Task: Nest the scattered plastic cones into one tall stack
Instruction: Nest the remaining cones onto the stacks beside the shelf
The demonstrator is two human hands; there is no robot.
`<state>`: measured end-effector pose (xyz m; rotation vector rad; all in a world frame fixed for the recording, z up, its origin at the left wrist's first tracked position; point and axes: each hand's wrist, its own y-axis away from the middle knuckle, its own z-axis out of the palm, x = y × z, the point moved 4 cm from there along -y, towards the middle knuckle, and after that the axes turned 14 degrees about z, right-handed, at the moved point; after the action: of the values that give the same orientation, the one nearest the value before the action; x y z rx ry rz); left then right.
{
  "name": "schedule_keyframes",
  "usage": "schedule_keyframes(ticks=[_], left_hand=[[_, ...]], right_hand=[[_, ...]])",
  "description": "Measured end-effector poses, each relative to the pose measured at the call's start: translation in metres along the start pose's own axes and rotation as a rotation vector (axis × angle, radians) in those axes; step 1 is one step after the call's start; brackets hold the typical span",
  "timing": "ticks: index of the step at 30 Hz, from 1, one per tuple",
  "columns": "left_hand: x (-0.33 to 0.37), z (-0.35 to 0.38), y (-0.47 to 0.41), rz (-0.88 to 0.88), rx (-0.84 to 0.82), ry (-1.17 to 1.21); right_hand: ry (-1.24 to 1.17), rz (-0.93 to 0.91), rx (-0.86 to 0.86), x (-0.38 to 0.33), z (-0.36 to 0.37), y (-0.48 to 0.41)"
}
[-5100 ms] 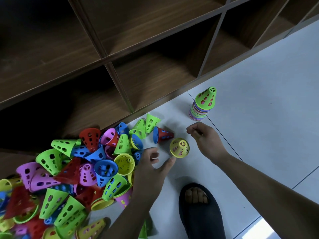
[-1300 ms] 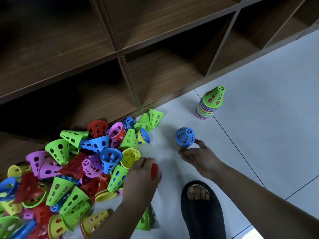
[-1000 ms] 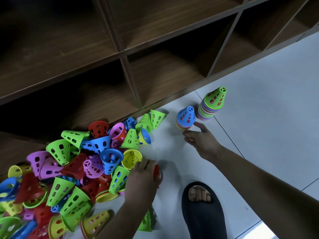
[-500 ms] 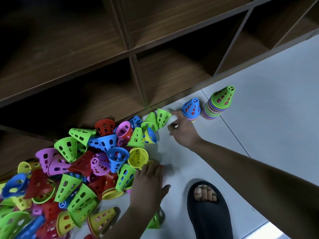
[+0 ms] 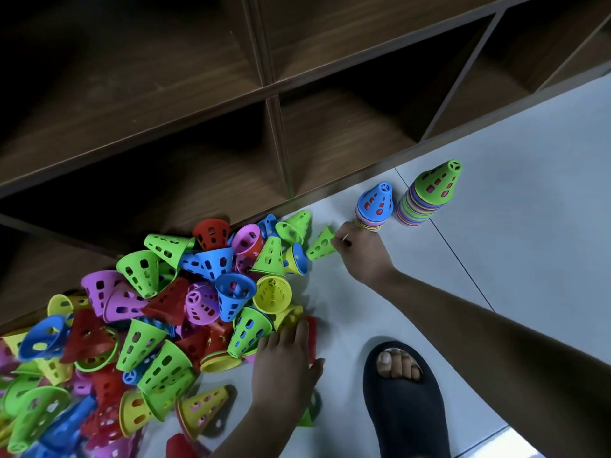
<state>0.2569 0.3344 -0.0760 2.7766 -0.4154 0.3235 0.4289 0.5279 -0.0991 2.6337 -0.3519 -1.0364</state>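
Mostly clutter, noted first. Big loose pile of cones [image 5: 148,325] heaped against the foot of a dark wooden shelf unit [image 5: 271,87], spilling off the left and bottom edges of view. Green, blue, red, purple and yellow, all perforated. Some on their sides, some mouth-up, a few half nested. Yellow cone [image 5: 205,408] on its side at the near edge of the pile, just beside the left forearm. Small green piece [image 5: 305,419] mostly hidden under the left wrist, shape unclear. Black open-toed slipper [image 5: 406,401], foot inside, planted between the two forearms and near the left hand.

Right hand [image 5: 363,256] reaching across, fingertips curled, pinching the wide rim of a lone green cone [image 5: 320,246] lying on its side at the far right fringe of the pile. Left hand [image 5: 284,358] flat, fingers straight, thumb splayed, laid over a red cone [image 5: 311,330] at the pile's near edge, with no grip visible.

Short stack [image 5: 375,209], blue-topped, upright just beyond the right knuckles. Tall stack [image 5: 426,200], green-topped, upright just beside it on the right, a narrow gap between their bases.

Surface: pale grey floor tiles [image 5: 529,160], smooth, with a thin dark grout line [image 5: 463,267] running past the tall stack's base. Shelf compartments open-fronted, wood-grain panels, dark inside. Dim light overall.
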Motion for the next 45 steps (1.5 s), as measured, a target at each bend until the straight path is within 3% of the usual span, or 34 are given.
schedule_keyframes(ticks=[5,11,20,29,39,45], left_hand=[[0.003,-0.014,-0.011,-0.032,0.016,0.087],[0.008,-0.052,-0.038,-0.042,0.250,0.329],[0.024,-0.119,-0.100,-0.037,0.582,0.776],[0.066,-0.159,-0.177,0.126,0.722,0.852],[0.063,-0.119,-0.215,0.153,0.542,0.623],[0.036,-0.098,-0.179,0.127,0.511,0.600]], right_hand=[[-0.214,0.063,0.008,0.008,-0.029,0.031],[-0.707,0.183,-0.016,-0.006,-0.077,0.039],[-1.135,0.425,-0.147,0.003,-0.103,0.014],[-1.167,0.563,-0.214,0.024,-0.084,0.001],[-0.977,0.672,-0.269,0.043,-0.072,0.013],[-0.783,0.604,-0.319,0.043,-0.053,0.030]])
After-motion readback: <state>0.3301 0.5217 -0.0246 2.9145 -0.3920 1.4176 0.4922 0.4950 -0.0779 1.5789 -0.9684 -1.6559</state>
